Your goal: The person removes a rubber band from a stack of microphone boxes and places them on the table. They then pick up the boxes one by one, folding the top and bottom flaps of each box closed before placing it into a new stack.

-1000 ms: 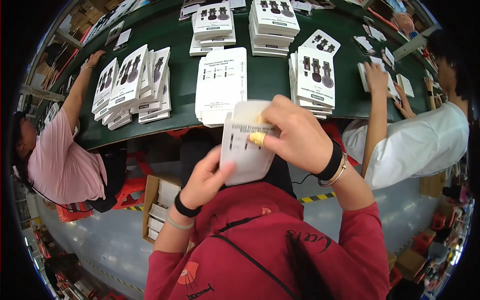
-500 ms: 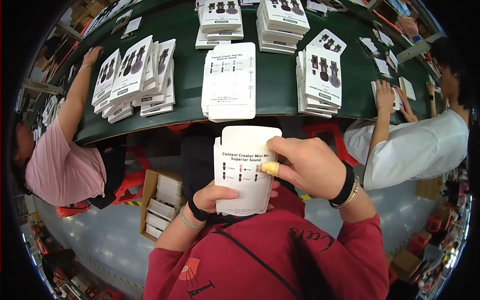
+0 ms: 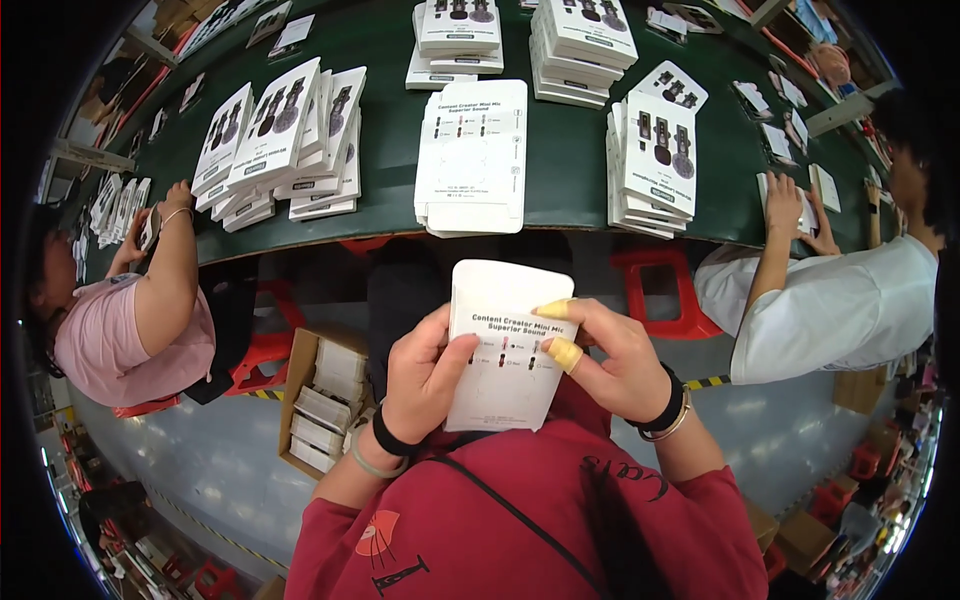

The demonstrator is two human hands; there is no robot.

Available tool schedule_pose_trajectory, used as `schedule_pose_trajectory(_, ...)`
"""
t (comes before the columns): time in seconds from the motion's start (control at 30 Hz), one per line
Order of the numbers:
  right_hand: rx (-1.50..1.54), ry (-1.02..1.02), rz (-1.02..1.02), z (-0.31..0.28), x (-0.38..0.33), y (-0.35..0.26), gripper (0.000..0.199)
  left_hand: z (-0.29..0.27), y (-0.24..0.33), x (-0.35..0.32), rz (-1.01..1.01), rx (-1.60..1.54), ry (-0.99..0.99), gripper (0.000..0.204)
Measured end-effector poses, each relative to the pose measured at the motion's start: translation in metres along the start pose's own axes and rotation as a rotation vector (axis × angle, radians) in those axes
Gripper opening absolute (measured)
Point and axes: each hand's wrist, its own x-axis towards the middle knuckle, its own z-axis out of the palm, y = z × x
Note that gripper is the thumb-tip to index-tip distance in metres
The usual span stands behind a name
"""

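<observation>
Holding a flat white carton sleeve (image 3: 508,345) upright above the lap, both hands keep a closed grip on it: the left hand (image 3: 425,378) clasps its left edge with the thumb across the printed face, and the right hand (image 3: 610,355) pinches its right edge, with yellow tape on two fingertips (image 3: 566,354). Each wrist wears a black band.

The sleeve is held below the near edge of the green counter (image 3: 565,170), well apart from it. On the counter straight above the sleeve lies a stack of the same flat white sleeves (image 3: 472,155). Right of that stack stands a pile of printed boxes (image 3: 655,165); left of it, more boxes (image 3: 285,140) lean fanned over one another.

Below the counter, left of the held sleeve, an open cardboard box (image 3: 320,400) sits on the floor. A person in pink (image 3: 130,330) works at the counter's left end, and a person in white (image 3: 830,300) at its right end.
</observation>
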Motion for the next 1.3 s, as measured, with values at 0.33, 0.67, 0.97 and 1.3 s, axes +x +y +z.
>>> schedule_pose_trajectory(0.33,1.129,0.056,0.352,-0.005,0.016,0.015,0.041,0.01,0.004,0.004,0.215,0.022,0.045,0.048)
schedule_pose_trajectory(0.67,0.309,0.156,0.134,0.003,0.019,0.013,0.041,0.007,0.007,-0.001,0.147,0.06,0.066,0.03)
schedule_pose_trajectory(0.97,0.887,-0.049,0.339,-0.008,0.03,0.004,0.034,0.01,0.005,0.003,0.202,0.176,0.074,0.028)
schedule_pose_trajectory(1.3,0.162,-0.202,-0.2,-0.029,0.031,0.001,0.03,0.026,-0.001,0.003,0.198,-0.076,0.21,0.038)
